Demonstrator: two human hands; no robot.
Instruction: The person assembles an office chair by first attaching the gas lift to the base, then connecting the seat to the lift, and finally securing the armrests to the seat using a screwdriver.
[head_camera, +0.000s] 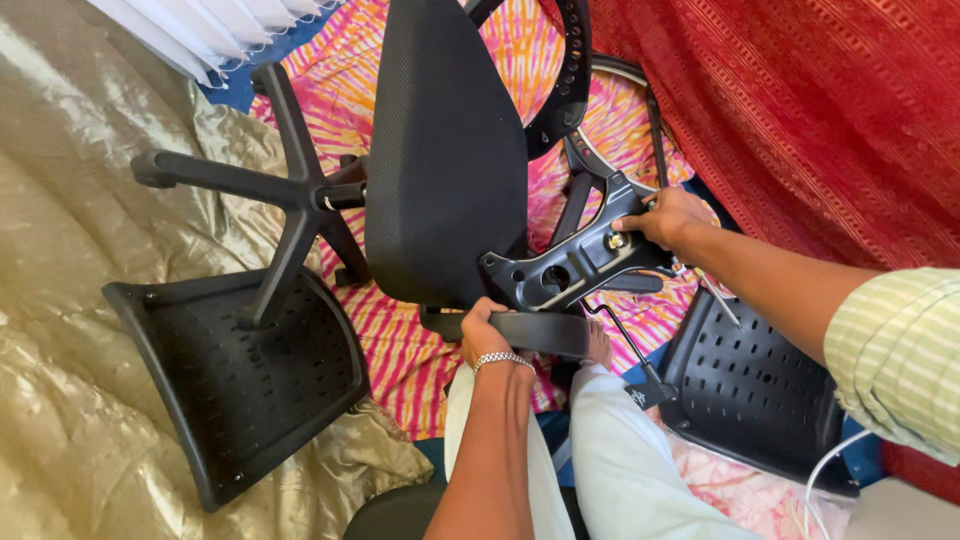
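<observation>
Black mesh office-chair seat (445, 150) is stood on edge over a pink-and-orange patterned cloth (400, 350). Its curved black plastic armrest (545, 333) is gripped by the left hand (482, 330); the right hand (668, 217) is closed on the black metal seat bracket (570, 265).

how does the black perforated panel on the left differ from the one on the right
The left panel lies whole in view on gold cloth, with the star base resting on it. The right panel lies partly hidden behind the right arm, with nothing on it. Both are black, curved plastic with rows of slots.
</observation>
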